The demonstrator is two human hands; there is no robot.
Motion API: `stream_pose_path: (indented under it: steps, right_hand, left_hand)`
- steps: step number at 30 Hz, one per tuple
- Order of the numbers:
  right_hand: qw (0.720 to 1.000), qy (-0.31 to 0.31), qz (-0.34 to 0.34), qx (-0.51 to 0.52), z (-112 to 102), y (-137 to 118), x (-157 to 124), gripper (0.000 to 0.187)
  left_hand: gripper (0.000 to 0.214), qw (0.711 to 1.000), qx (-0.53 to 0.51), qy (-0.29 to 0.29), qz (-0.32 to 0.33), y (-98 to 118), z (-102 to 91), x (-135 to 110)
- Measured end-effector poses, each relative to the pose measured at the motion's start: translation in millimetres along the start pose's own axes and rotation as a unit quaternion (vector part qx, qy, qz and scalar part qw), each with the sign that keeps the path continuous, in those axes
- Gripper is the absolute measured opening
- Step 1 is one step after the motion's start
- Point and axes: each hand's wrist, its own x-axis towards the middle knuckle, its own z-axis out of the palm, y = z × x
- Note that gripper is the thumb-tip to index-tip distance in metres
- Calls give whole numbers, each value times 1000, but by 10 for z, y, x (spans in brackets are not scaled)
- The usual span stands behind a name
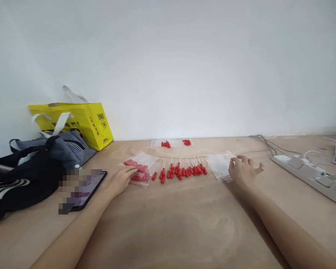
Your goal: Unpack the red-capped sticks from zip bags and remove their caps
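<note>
A row of several red-tipped sticks (pixel 182 170) lies on the wooden table (pixel 168 224) in front of me. My left hand (pixel 123 178) rests flat with its fingertips on a pile of clear bags filled with red sticks (pixel 138 167). My right hand (pixel 243 170) lies with spread fingers on the edge of a stack of empty clear bags (pixel 220 164). Neither hand grips anything. Two small heaps of red caps (pixel 176 143) sit on a clear sheet near the wall.
A yellow tote bag (pixel 81 121), a striped bag (pixel 63 147) and a black bag (pixel 22 179) crowd the left side, with a tablet (pixel 85 188) beside them. A white power strip (pixel 310 175) with cables runs along the right.
</note>
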Motion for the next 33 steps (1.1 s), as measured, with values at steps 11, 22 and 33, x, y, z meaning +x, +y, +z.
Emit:
stream_pose_path:
  steps: [11,22,33]
  right_hand:
    - [899,-49,-337,277,-391,-729,-500,17]
    - [808,-220,-400,373,-500,-888,-654,17]
    - [829,-359,-186,385,-658,-1137,-756,32]
  left_hand:
    - [29,998,55,-5,34,54,-100,67]
    - [25,964,-100,-243,-48,1196,-754,-106]
    - [19,897,-351,-206,-173,1608,-87,197]
